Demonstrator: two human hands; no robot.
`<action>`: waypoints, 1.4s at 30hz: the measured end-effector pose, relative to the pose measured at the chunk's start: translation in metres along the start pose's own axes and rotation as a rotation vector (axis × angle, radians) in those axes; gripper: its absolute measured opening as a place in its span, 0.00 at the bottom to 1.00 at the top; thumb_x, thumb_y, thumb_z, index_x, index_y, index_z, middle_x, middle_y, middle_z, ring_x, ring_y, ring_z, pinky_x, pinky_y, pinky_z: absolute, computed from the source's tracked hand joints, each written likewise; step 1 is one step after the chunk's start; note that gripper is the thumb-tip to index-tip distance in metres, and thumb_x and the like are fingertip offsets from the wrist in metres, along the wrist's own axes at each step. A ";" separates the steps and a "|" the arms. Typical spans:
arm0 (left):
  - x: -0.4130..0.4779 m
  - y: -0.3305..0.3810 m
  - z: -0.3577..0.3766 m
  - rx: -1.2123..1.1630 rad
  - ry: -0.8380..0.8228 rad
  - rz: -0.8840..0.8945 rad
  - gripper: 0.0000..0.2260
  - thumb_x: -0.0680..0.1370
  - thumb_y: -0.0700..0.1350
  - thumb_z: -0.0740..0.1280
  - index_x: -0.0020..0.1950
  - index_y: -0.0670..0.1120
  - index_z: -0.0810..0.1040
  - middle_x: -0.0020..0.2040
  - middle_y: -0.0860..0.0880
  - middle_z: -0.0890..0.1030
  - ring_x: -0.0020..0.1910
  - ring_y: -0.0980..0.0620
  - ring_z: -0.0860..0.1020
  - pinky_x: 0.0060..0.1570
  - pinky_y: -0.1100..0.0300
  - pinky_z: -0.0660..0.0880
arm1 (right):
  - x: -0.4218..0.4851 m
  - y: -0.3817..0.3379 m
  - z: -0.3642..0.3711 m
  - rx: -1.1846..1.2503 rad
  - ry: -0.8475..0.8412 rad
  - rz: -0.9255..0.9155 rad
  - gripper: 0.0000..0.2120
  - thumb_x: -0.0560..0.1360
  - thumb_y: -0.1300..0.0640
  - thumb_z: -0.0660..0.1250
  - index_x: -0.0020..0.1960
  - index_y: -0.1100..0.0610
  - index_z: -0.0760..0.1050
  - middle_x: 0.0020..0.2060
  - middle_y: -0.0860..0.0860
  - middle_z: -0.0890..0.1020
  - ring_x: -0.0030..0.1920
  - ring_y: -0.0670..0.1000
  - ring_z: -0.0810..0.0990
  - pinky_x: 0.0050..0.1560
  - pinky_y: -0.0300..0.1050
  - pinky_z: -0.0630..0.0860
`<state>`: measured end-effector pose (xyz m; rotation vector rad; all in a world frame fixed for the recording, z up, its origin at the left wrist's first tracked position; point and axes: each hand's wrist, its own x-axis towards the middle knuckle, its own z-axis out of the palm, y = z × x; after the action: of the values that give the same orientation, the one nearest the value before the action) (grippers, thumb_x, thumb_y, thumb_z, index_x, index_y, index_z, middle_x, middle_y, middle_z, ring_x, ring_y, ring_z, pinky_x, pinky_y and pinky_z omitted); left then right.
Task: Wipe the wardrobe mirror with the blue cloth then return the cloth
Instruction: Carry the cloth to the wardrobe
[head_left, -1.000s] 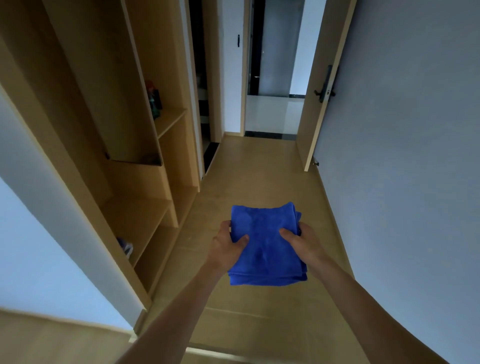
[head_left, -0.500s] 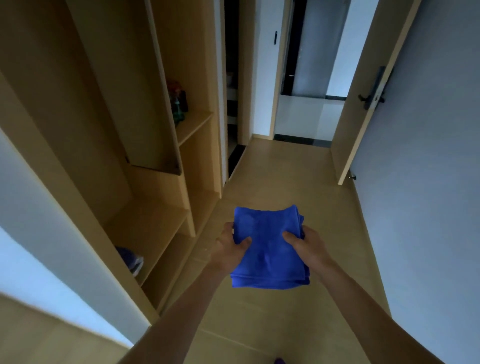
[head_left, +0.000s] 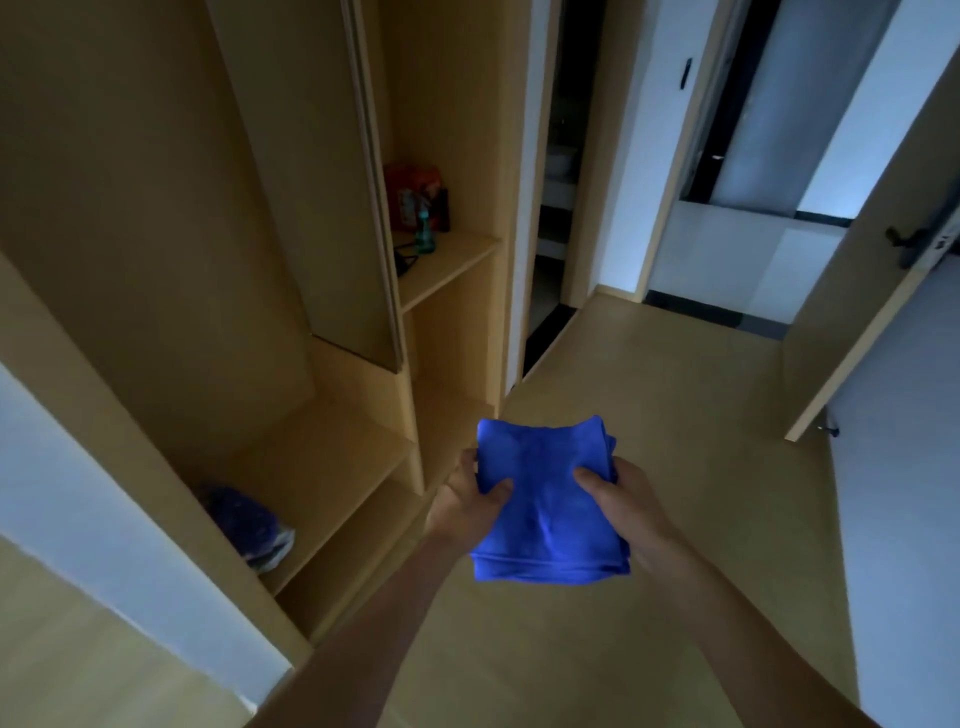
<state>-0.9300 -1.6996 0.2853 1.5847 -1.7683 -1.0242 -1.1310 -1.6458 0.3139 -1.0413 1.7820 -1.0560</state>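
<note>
The view has swung left, bringing the wardrobe (head_left: 322, 364) nearer; the left hand (head_left: 465, 506) and right hand (head_left: 621, 506) both pinch the folded blue cloth (head_left: 545, 499), thumbs on top.

Cloth (head_left: 545, 512) plain blue; wardrobe (head_left: 249, 260) light wood; bottle (head_left: 425, 231) teal

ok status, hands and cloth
Left hand and right hand both grip the cloth. Cloth folded, over the floor beside the wardrobe. Nothing in the way.
</note>
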 end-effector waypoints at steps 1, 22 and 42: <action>0.009 0.003 0.001 -0.004 0.005 -0.008 0.22 0.78 0.54 0.71 0.68 0.48 0.72 0.50 0.56 0.79 0.51 0.53 0.79 0.57 0.53 0.76 | 0.011 -0.003 -0.001 -0.007 -0.010 -0.012 0.06 0.79 0.54 0.66 0.50 0.56 0.79 0.43 0.52 0.86 0.44 0.51 0.85 0.44 0.47 0.80; 0.267 0.005 -0.020 -0.135 0.086 -0.139 0.24 0.78 0.53 0.71 0.71 0.50 0.68 0.54 0.57 0.78 0.54 0.51 0.80 0.55 0.52 0.79 | 0.281 -0.090 0.047 -0.098 -0.122 -0.067 0.10 0.77 0.54 0.67 0.41 0.59 0.74 0.31 0.49 0.77 0.32 0.46 0.78 0.36 0.44 0.73; 0.397 -0.011 -0.057 -0.252 0.547 -0.383 0.25 0.78 0.54 0.71 0.71 0.50 0.67 0.53 0.55 0.80 0.48 0.56 0.81 0.42 0.61 0.77 | 0.496 -0.170 0.132 -0.196 -0.722 -0.166 0.13 0.80 0.48 0.66 0.60 0.54 0.75 0.54 0.53 0.82 0.52 0.54 0.82 0.47 0.47 0.76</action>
<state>-0.9394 -2.1002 0.2729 1.8514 -0.9592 -0.8257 -1.1382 -2.1863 0.3171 -1.4801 1.2301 -0.4914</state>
